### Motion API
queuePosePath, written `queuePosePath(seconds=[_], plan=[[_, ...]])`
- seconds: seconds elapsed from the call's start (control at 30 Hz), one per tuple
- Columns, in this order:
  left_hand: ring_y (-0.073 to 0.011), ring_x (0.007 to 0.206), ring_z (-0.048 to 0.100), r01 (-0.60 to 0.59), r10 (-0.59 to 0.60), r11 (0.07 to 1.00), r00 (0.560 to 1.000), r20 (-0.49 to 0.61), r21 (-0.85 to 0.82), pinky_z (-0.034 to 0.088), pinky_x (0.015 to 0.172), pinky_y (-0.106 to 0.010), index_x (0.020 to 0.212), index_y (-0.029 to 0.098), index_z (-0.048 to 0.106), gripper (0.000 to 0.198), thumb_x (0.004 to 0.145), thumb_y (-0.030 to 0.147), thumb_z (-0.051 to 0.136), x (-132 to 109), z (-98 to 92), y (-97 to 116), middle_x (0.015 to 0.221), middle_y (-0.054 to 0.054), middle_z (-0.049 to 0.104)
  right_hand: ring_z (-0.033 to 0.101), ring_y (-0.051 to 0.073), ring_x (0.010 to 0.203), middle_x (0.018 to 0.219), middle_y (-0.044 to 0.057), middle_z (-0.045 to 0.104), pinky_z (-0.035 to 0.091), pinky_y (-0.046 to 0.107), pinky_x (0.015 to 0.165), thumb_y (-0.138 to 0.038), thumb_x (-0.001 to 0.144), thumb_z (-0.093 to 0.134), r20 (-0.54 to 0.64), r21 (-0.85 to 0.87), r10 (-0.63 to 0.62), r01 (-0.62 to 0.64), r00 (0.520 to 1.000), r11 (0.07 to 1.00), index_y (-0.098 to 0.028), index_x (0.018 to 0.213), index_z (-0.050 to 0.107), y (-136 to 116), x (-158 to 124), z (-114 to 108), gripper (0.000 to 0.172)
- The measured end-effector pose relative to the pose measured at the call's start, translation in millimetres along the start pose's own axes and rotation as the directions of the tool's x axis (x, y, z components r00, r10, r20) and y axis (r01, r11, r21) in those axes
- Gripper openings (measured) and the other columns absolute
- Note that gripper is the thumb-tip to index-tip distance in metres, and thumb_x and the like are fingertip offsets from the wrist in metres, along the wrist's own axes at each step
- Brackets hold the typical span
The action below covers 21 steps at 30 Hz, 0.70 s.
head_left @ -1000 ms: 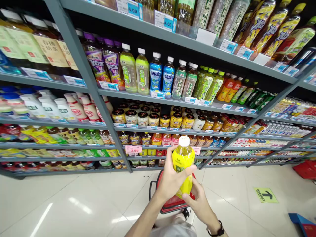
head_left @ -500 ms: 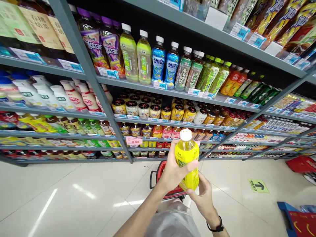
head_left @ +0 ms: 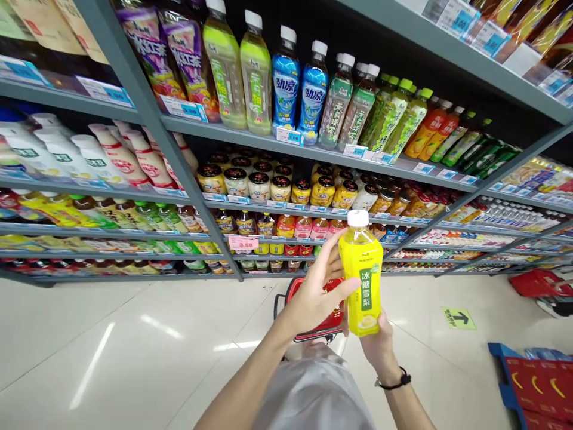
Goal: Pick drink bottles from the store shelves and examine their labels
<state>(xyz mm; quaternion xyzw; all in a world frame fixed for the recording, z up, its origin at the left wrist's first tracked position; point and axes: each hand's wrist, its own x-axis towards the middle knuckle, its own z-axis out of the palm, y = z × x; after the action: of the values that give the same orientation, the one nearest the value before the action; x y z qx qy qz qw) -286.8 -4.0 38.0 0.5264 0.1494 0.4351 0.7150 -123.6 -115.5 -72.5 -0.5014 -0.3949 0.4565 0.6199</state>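
Note:
A yellow plastic drink bottle with a white cap is held upright in front of me, its dark green label facing me. My left hand is at the bottle's left side, thumb across the front and fingers reaching toward the back near the shoulder. My right hand grips the lower part from behind and the right, most of its fingers hidden by the bottle. A black band circles my right wrist.
Grey shelves ahead carry rows of bottles and jars with price tags. Below the bottle, a red shopping basket stands on the floor by my legs. At right are a floor arrow sign, red boxes on a blue pallet and another red basket.
The bottle has turned so its label faces me and has shifted right. My left fingers have loosened and straightened, while my right hand has moved further behind the base. The view has tilted slightly.

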Motion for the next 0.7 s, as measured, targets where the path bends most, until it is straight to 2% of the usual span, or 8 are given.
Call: queuePosePath(seconds=[0.07,0.13,0.2,0.3,0.37,0.53,0.7], plan=[[-0.0262,0.133,0.066,-0.021,0.021,1.0,0.999,-0.05,-0.008,0.056,0.107,-0.034,0.161,0.034,0.037,0.079,0.094,0.034,0.079,4,-0.7,-5,0.159,-0.011,0.054,0.078,0.035,0.089,0.112,0.016,0.079,0.067,0.049,0.073,-0.086,0.085,0.056,-0.023,0.097,0.054,-0.051,0.998,0.994,-0.021,0.123,0.07,-9,5,4,0.076],[-0.0254,0.123,0.071,-0.054,0.052,0.998,0.995,-0.088,-0.025,0.059,0.101,-0.033,0.158,0.032,0.04,0.08,0.091,0.032,0.082,7,-0.5,-10,0.155,-0.012,0.057,0.078,0.036,0.097,0.116,0.016,0.079,0.067,0.049,0.076,-0.084,0.084,0.062,-0.003,0.138,0.095,-0.093,0.995,0.986,-0.022,0.122,0.071,-16,8,5,0.073],[-0.0254,0.12,0.072,-0.069,0.066,0.997,0.991,-0.118,-0.021,0.06,0.098,-0.032,0.158,0.031,0.04,0.081,0.089,0.031,0.084,9,-0.2,-13,0.155,-0.012,0.057,0.077,0.036,0.106,0.125,0.016,0.077,0.067,0.048,0.082,-0.08,0.087,0.063,0.012,0.105,0.105,-0.106,0.994,0.989,-0.023,0.13,0.07,-20,10,3,0.071],[-0.0263,0.124,0.071,-0.08,0.078,0.997,0.989,-0.129,-0.005,0.059,0.101,-0.033,0.157,0.029,0.041,0.081,0.089,0.029,0.084,12,-1.6,-17,0.157,-0.013,0.056,0.07,0.032,0.127,0.14,0.011,0.072,0.06,0.046,0.104,-0.067,0.094,0.067,-0.017,-0.001,0.065,-0.065,0.998,0.998,-0.026,0.137,0.067,-24,10,-4,0.059],[-0.027,0.125,0.071,-0.084,0.082,0.996,0.989,-0.124,-0.015,0.059,0.103,-0.034,0.156,0.027,0.042,0.08,0.088,0.029,0.084,14,-3.5,-19,0.157,-0.014,0.056,0.067,0.03,0.133,0.144,0.01,0.07,0.056,0.044,0.113,-0.061,0.094,0.071,-0.024,-0.076,0.036,-0.038,0.999,0.996,-0.026,0.138,0.067,-25,10,-6,0.056],[-0.0274,0.124,0.071,-0.073,0.067,0.996,0.99,-0.127,-0.043,0.059,0.104,-0.034,0.156,0.025,0.044,0.081,0.087,0.03,0.086,12,-8.9,-23,0.154,-0.015,0.059,0.068,0.031,0.131,0.142,0.013,0.071,0.058,0.045,0.111,-0.056,0.09,0.079,-0.025,-0.172,-0.014,0.009,1.0,0.985,-0.023,0.138,0.065,-22,9,-5,0.059],[-0.0282,0.122,0.072,-0.091,0.083,0.994,0.989,-0.126,-0.058,0.059,0.102,-0.035,0.152,0.024,0.05,0.081,0.082,0.03,0.09,9,-12.4,-24,0.151,-0.015,0.062,0.069,0.028,0.128,0.143,0.011,0.069,0.059,0.041,0.109,-0.034,0.084,0.089,0.038,-0.27,-0.053,0.062,0.998,0.961,-0.026,0.143,0.058,-15,6,-2,0.067]])
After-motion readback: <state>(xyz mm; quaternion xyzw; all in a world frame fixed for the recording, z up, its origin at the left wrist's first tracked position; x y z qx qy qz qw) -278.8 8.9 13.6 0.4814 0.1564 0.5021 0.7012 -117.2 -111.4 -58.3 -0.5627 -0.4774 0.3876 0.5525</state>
